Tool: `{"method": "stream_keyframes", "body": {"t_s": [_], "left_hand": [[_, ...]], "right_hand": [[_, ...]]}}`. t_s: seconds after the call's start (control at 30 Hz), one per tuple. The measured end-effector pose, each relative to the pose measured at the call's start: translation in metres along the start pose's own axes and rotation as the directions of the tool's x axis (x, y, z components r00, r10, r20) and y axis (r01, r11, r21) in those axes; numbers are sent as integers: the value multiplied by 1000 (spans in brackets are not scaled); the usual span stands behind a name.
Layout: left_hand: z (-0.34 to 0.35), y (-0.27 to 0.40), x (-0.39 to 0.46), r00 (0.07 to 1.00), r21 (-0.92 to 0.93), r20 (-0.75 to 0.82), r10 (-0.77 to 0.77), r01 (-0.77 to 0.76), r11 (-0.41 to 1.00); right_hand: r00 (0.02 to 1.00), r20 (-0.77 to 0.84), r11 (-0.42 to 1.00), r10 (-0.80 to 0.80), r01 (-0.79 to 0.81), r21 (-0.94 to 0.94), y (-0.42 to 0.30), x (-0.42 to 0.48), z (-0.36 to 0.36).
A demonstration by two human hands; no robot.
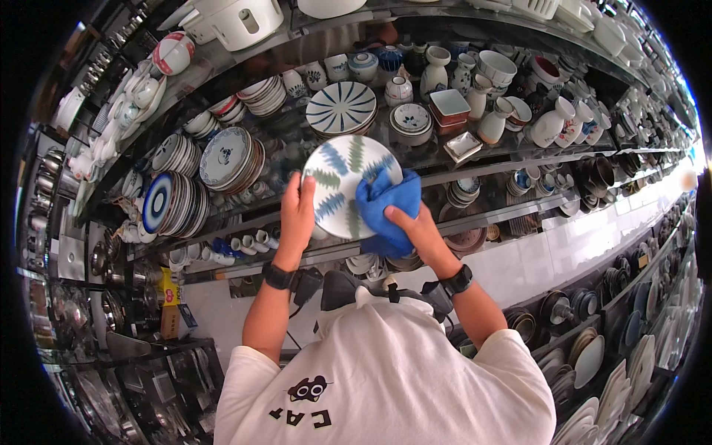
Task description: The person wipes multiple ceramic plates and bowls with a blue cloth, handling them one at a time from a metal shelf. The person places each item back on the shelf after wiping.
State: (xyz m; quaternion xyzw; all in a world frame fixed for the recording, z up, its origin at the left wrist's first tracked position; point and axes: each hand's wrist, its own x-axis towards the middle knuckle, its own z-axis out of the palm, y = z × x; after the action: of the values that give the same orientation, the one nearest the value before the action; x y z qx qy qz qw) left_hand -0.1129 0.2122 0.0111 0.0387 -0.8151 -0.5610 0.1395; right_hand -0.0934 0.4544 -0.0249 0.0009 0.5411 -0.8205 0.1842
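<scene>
A round white plate [346,186] with blue and green leaf patterns is held out in front of me, tilted toward the camera. My left hand [298,206] grips its left rim, the thumb lying on the upper face. On the plate's right side a blue cloth [392,206] is bunched under my right hand [409,222]. The cloth covers the lower right part of the plate and wraps over its edge. Just beyond the plate, a stack of plates topped by one with blue radial stripes [341,108] sits on the dark glass shelf [283,139].
Stacked plates [231,158] and a row of dishes standing on edge [172,203] occupy the shelf's left. Small bowls [410,119], a square red-brown dish [449,108] and ceramic bottles [497,119] crowd its right. An upper shelf carries a white pot [245,22]. More plates [588,356] fill racks at lower right.
</scene>
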Motion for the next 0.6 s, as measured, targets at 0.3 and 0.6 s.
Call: {"method": "stream_keyframes", "body": {"t_s": [0.3,0.6], "left_hand": [[-15,-26,134,977,-239,124,-173,199,950],[10,-54,208,910,-290,221,-350,404,867]], "right_hand": [[998,-8,943,65,-64,-325,-9,-24,-50],[990,-72,933,119,-136,-333,-7,-46,-79]]}}
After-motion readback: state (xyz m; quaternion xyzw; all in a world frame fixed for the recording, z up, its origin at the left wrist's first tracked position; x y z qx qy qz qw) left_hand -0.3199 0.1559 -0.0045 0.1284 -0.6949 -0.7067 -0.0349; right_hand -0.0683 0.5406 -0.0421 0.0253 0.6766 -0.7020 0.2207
